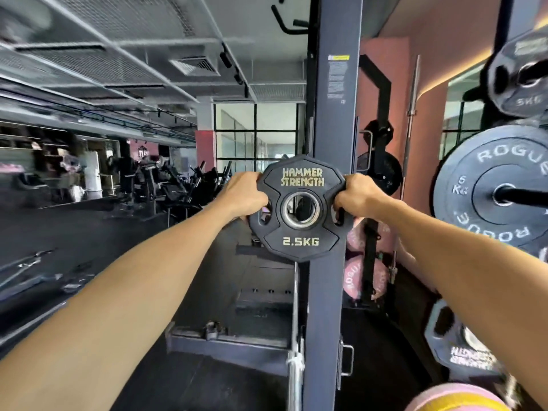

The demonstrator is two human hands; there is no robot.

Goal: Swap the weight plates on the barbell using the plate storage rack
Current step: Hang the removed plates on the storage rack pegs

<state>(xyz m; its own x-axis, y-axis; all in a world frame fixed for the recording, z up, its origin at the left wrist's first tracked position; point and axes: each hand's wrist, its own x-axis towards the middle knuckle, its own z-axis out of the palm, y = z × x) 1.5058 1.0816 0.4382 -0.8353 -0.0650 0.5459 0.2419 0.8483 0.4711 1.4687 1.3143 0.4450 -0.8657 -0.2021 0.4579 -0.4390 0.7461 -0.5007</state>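
The 2.5 kg plate [301,207] is held upright between both hands: left hand [244,197] grips its left edge, right hand [357,198] its right edge, before the rack upright [335,114].

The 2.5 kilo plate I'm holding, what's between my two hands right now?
In the head view, only the 2.5 kg plate itself spans the gap: the left hand grips its left edge, the right hand its right edge, its steel-ringed centre hole between them.
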